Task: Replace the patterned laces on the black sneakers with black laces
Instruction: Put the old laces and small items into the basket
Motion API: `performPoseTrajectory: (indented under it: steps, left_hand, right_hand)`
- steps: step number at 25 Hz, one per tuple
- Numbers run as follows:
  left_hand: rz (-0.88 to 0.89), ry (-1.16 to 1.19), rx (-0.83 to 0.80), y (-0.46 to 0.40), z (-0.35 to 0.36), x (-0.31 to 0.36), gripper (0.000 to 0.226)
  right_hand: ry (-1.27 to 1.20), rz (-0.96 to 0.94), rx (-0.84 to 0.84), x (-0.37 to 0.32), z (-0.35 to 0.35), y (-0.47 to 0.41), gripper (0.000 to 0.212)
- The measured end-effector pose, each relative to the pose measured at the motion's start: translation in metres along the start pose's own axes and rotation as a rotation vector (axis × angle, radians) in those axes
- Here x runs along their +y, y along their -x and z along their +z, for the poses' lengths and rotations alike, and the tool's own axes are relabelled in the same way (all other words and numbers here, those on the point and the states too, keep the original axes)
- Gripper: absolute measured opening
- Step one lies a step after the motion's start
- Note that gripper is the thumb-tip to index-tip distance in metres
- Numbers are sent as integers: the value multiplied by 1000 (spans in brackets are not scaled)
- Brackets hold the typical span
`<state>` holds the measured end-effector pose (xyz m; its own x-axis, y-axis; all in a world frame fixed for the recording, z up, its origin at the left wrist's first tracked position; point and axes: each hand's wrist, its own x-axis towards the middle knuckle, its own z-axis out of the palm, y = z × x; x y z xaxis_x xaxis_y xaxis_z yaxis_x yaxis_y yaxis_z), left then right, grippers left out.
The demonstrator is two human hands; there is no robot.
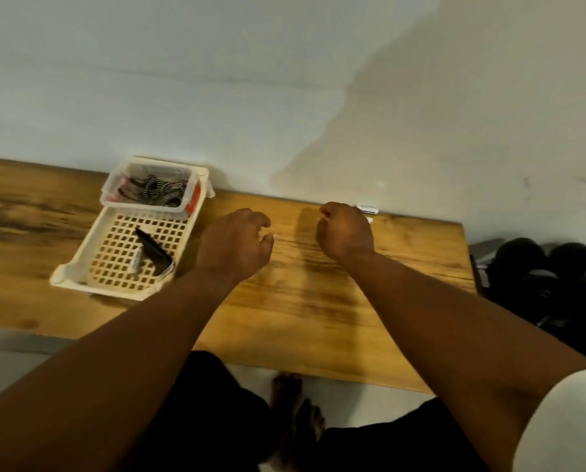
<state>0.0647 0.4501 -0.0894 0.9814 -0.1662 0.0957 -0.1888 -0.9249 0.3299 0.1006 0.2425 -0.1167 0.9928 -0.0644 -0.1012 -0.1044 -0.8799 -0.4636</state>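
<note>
Over the wooden table (pixel 319 301) both hands hang, holding nothing: the left hand (pixel 237 243) loose, the right hand (pixel 344 229) curled tight. Patterned laces (pixel 155 190) lie in a clear box (pixel 109 189) on the white tray (pixel 80 257); black sneakers (pixel 543 277) sit off the right edge

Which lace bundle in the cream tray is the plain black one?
The black lace bundle lying loose on the cream tray's open grid floor, nearer the person. The patterned laces sit inside the clear container at the tray's far end.
</note>
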Motion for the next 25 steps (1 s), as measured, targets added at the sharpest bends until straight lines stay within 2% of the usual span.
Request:
performPoseTrajectory:
  steps: [3, 5, 8, 12, 15, 19, 21, 25]
  left_hand:
    - [95, 8, -257, -45, 49, 57, 48]
    - [113, 42, -323, -70, 79, 88, 54]
    - [118, 102, -323, -93, 112, 117, 44]
    - [68, 25, -268, -99, 134, 129, 24]
    - [-16, 21, -236, -89, 129, 126, 26]
    - [-260, 189, -123, -54, 80, 86, 26]
    - [-343, 179, -25, -32, 42, 53, 29]
    - [-485, 86, 187, 19, -42, -32, 33]
  right_hand:
    - [110, 8, -14, 73, -29, -20, 41]
    - [147, -23, -74, 98, -38, -35, 41]
    - [200, -60, -124, 116, -34, -54, 28]
    - [184, -98, -101, 129, -26, -57, 27]
    - [121, 23, -50, 125, -28, -50, 16]
    - [-8, 8, 16, 66, -21, -24, 19]
    - [-132, -21, 26, 16, -7, -12, 18]
    - [-301, -196, -96, -110, 36, 23, 12]
